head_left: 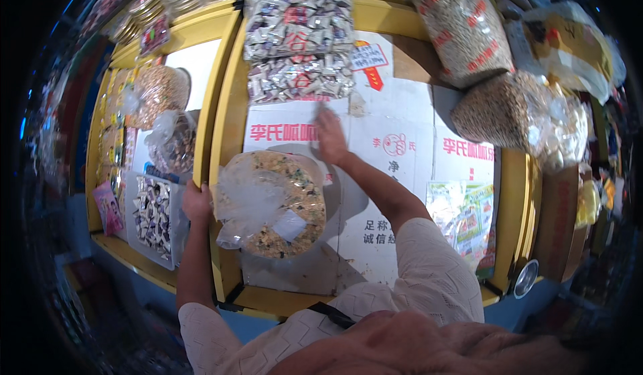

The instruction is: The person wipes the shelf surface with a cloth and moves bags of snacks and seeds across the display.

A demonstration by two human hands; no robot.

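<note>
My left hand grips the yellow divider between two display bins. My right hand, blurred and empty, is stretched out over white printed cardboard that lines the bin. Just beyond its fingertips lie clear bags of small wrapped pieces, stacked at the far side. Between my two hands sits a large knotted plastic bag of pale crumbly food with dark and green bits. A small white paper slip shows on that bag.
In the left bin are a bag of nuts, a bag of dark pieces and a plastic tub of wrapped sweets. Bulging bags of seeds line the right rim. Colourful flat packets lie near right; a price sign stands behind.
</note>
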